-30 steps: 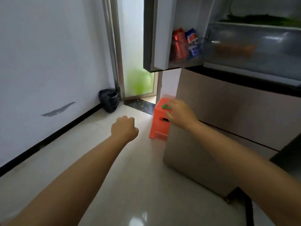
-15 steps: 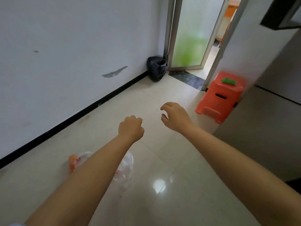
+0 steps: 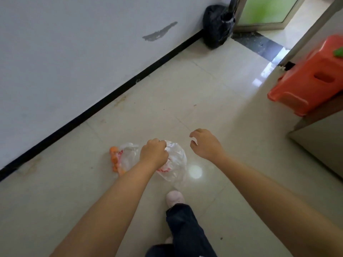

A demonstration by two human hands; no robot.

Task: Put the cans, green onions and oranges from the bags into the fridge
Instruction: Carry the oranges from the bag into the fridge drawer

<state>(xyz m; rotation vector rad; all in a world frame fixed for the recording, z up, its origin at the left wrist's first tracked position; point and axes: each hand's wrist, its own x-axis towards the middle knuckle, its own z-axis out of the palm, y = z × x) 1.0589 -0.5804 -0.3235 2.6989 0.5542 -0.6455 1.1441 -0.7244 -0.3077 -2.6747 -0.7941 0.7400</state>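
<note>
Two clear plastic bags (image 3: pixel 177 164) with red print lie on the tiled floor, partly hidden behind my left forearm. Several oranges (image 3: pixel 114 158) show through the left one. My left hand (image 3: pixel 153 154) is a closed fist hovering over the bags with nothing visible in it. To the right of the bags, my right hand (image 3: pixel 205 144) hangs with loosely curled fingers and holds nothing. The fridge's lower corner (image 3: pixel 319 145) shows at the right edge; its inside is out of view. No cans or green onions are visible.
An orange plastic stool (image 3: pixel 304 86) with a small green thing (image 3: pixel 338 52) on it stands beside the fridge. A black bag (image 3: pixel 216 25) sits in the corner by the glass door (image 3: pixel 267 10). The white wall runs along the left. My foot (image 3: pixel 175 199) is below the bags.
My view has swung from the open fridge down to the floor. Both hands have come down over the bags; the right hand left the stool and holds nothing.
</note>
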